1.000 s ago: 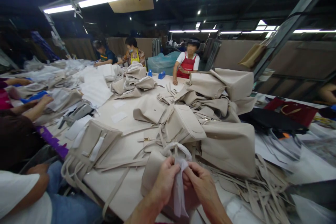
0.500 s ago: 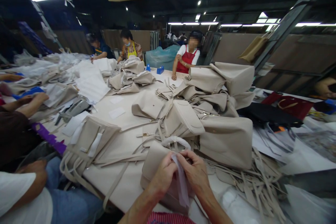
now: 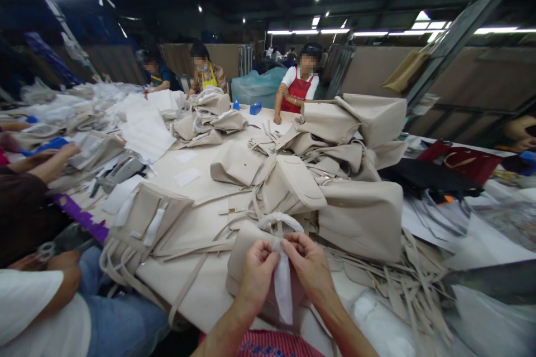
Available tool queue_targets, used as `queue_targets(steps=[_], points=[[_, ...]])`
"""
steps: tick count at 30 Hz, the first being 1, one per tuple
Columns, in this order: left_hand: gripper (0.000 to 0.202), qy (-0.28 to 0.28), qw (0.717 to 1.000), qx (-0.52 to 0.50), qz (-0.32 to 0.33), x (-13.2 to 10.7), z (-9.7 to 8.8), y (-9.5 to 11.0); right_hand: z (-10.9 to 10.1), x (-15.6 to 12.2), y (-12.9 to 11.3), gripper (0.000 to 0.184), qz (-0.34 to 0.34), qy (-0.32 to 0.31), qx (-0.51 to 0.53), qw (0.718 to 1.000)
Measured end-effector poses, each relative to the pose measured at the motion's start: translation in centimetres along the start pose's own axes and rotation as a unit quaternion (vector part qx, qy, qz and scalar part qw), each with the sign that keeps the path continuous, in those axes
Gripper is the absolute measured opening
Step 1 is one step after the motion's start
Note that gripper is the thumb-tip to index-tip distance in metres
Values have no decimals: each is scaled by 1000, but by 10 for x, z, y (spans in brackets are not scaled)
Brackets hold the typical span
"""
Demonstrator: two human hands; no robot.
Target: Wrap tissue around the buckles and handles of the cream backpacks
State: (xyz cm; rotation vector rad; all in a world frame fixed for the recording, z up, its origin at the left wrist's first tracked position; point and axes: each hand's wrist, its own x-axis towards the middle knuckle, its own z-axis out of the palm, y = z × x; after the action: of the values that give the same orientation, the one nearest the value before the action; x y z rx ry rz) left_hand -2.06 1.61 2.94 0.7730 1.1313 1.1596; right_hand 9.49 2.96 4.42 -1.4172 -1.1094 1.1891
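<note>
Your left hand (image 3: 256,274) and right hand (image 3: 310,266) both pinch the top end of 1 thin, limp white strip (image 3: 283,293), with the fingers curled shut on it. The strip hangs over the matte, grained beige bag (image 3: 239,254) at the near edge of the table (image 3: 209,217). The bag's arched handle (image 3: 280,217) is wrapped in white.

Versus 0.5 s ago: the strip slanted rightward then and now hangs nearly straight. Your hands are barely displaced.

Stacked bags (image 3: 362,223) and loose straps (image 3: 404,290) crowd your right. There is bare tabletop to your left.

The white strip (image 3: 283,287) now hangs straighter, pinched higher by both hands.
</note>
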Motion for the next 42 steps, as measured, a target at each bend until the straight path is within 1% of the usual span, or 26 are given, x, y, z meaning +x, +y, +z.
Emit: queue_targets(steps=[3, 5, 6, 8, 9, 11, 13, 15, 19, 23, 25, 26, 28, 31, 34, 36, 38, 40, 42], points=[[21, 33, 999, 7, 27, -2, -1, -2, 2, 0, 0, 36, 19, 7, 20, 1000], [16, 64, 992, 69, 80, -5, -1, -1, 3, -1, 0, 34, 21, 13, 20, 999], [13, 79, 983, 114, 118, -6, -2, -1, 4, 0, 0, 32, 22, 13, 22, 999], [7, 97, 952, 207, 205, -8, -4, 0, 5, 0, -1, 29, 28, 11, 23, 999], [8, 94, 933, 246, 245, -9, -5, 1, 5, 0, -2, 28, 30, 10, 19, 999], [16, 72, 901, 296, 310, -9, -8, 0, 6, 1, -2, 28, 28, 6, 7, 1000], [21, 45, 877, 319, 357, -8, -11, -1, 6, 2, -2, 30, 24, 5, -5, 1000], [22, 44, 862, 332, 381, -7, -12, -3, 7, 3, -2, 35, 20, 11, -10, 1000], [20, 65, 845, 356, 393, -6, -13, -5, 8, 3, -1, 37, 13, 20, -25, 999], [27, 23, 817, 368, 442, -6, -14, -3, 10, 3, -3, 31, 6, 25, -24, 999], [30, 2, 812, 371, 450, -5, -15, -4, 10, 3, -3, 29, 8, 30, -15, 999], [31, 0, 813, 370, 449, -4, -16, -5, 10, 3, -3, 28, 11, 29, -9, 999], [31, 11, 820, 363, 442, -2, -17, -8, 10, 4, -3, 28, 14, 23, 1, 1000], [32, 33, 839, 349, 416, 0, -18, -10, 9, 4, -1, 27, 8, 7, 17, 1000], [25, 48, 876, 323, 356, 1, -16, -9, 9, 4, 3, 27, -1, -8, 31, 999], [19, 63, 910, 285, 293, 1, -13, -7, 8, 4, 6, 28, -5, -13, 33, 999], [16, 63, 942, 233, 231, 1, -11, -7, 7, 3, 9, 29, -9, -15, 32, 999], [14, 61, 958, 199, 196, 1, -10, -5, 6, 3, 11, 30, -13, -16, 31, 999], [13, 65, 957, 203, 195, 0, -9, -2, 5, 2, 12, 31, -18, -17, 33, 999]])
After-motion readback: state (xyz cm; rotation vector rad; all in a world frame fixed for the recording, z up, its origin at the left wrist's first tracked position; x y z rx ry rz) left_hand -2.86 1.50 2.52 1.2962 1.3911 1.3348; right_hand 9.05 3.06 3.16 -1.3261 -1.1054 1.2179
